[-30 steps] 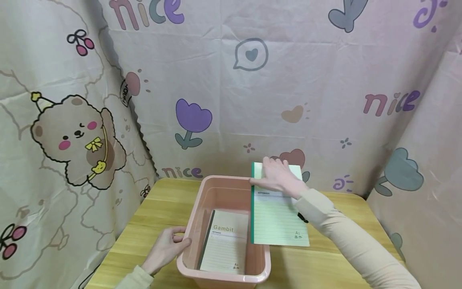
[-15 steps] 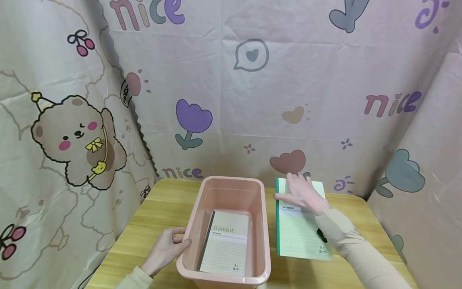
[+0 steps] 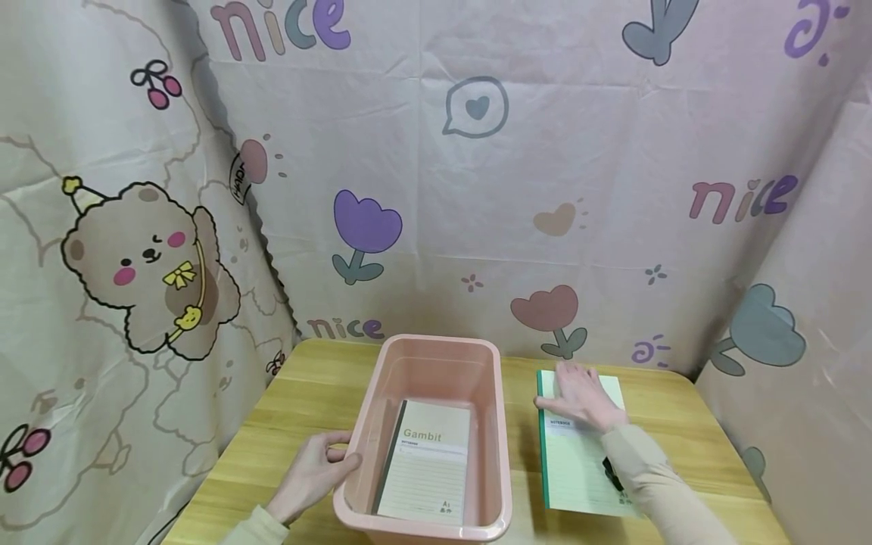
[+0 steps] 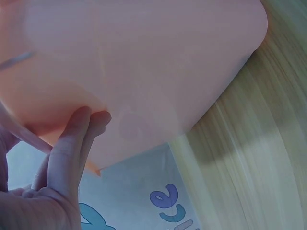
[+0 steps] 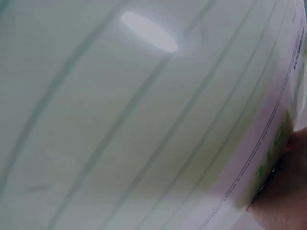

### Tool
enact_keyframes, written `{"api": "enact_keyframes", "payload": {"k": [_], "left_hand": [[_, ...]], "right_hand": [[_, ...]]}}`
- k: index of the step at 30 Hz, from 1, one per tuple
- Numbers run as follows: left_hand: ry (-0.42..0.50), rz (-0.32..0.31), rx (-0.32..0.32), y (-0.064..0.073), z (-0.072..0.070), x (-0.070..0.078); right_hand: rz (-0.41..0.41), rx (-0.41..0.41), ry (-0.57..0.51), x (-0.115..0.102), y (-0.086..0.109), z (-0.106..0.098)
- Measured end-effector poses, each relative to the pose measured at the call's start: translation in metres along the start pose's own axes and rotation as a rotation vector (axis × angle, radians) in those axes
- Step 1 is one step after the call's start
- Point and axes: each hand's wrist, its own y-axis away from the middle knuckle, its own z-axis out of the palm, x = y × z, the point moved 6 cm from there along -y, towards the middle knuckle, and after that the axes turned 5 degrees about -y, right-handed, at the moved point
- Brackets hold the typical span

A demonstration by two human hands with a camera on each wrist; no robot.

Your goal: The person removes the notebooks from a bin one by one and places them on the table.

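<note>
A pink plastic bin (image 3: 439, 371) stands mid-table in the head view, with a cream notebook (image 3: 432, 477) marked "Gambit" lying inside it. My left hand (image 3: 306, 473) grips the bin's left rim, thumb over the top; the left wrist view shows its fingers (image 4: 72, 143) against the outer wall. To the right of the bin, my right hand (image 3: 582, 397) holds a pale green notebook (image 3: 579, 473) with a teal spine. Its thumb is at the spine edge and its fingers reach toward the top edge. Whether the notebook touches the table I cannot tell. Its lined cover (image 5: 120, 134) fills the right wrist view.
The wooden table (image 3: 286, 393) carries everything. A printed curtain (image 3: 436, 189) hangs behind its back edge, with more cloth (image 3: 109, 424) at the left and the right. A dark cable (image 3: 169, 522) runs near the front left edge.
My right hand has carried the green notebook from above the bin's right rim rightward and down toward the table. The left hand and the bin have stayed in place.
</note>
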Motion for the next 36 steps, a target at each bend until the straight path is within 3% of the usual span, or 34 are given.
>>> {"api": "enact_keyframes", "payload": {"k": [14, 26, 36], "left_hand": [[0.017, 0.017, -0.046, 0.000, 0.001, 0.001], [0.035, 0.032, -0.073, -0.002, 0.001, 0.002], [0.045, 0.025, -0.070, -0.001, 0.001, 0.001]], "right_hand": [[0.071, -0.073, -0.088, 0.041, 0.004, 0.072], [0.086, -0.107, -0.132, 0.059, -0.002, 0.092], [0.023, -0.050, -0.125, 0.062, -0.005, 0.102]]}}
